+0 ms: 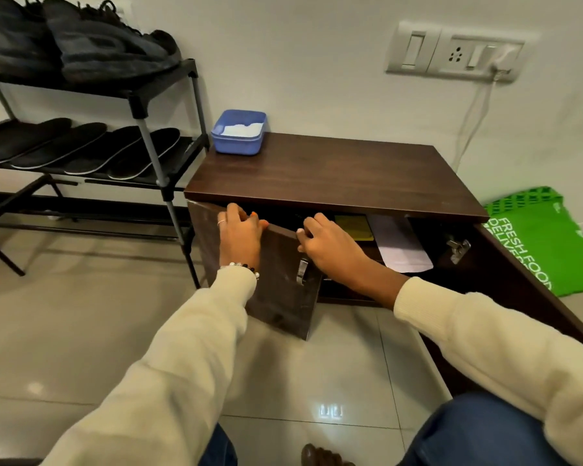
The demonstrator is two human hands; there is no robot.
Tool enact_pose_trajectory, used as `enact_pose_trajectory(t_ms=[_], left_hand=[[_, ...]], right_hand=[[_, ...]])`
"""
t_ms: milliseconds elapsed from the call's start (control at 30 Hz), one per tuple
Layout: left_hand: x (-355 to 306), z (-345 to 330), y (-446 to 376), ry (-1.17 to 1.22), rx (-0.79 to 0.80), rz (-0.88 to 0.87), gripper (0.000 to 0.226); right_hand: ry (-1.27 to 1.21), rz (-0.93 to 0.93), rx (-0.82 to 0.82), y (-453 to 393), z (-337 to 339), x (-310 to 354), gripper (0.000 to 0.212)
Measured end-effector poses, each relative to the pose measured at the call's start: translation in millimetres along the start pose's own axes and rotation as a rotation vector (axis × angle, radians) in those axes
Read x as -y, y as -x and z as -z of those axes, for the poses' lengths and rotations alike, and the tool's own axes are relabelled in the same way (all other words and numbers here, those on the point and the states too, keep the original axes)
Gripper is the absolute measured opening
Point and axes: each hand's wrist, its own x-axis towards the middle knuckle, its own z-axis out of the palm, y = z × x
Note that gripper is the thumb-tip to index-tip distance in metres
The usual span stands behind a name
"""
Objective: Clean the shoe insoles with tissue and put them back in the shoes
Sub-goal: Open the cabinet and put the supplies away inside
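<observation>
Several black insoles (81, 146) lie side by side on the middle shelf of a black shoe rack (169, 142) at the left. Dark shoes (91, 42) sit on its top shelf. A blue tub (238, 139) with white tissue inside stands on the back left corner of a low brown cabinet (334, 169). The cabinet's left door (283, 280) hangs half open. My left hand (239, 235) grips that door's top edge. My right hand (327, 243) curls over the door's top right corner, next to it.
Inside the cabinet lie a yellow item (354, 227) and white papers (401, 243). The right door (525, 280) stands wide open. A green bag (546, 237) sits on the floor at the right. A wall socket (455, 52) with a white cable is above. Glossy tiled floor lies below.
</observation>
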Motion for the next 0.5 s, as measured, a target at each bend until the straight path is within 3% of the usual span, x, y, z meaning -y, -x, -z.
enact_pose_trajectory(t_ms=[133, 233, 367, 500], left_hand=[[9, -12, -7, -0.234, 0.125, -0.261, 0.037], [9, -15, -7, -0.439, 0.197, -0.35, 0.053], [1, -18, -7, -0.537, 0.183, -0.37, 0.061], [3, -30, -5, -0.685, 0.084, -0.476, 0.053]], right_hand=[[0.149, 0.019, 0.014, 0, -11, -12, 0.036], [0.134, -0.011, 0.087, 1, -17, -20, 0.051], [0.047, -0.037, 0.165, 0, -18, -26, 0.054], [-0.002, -0.065, 0.299, 7, -17, -33, 0.055]])
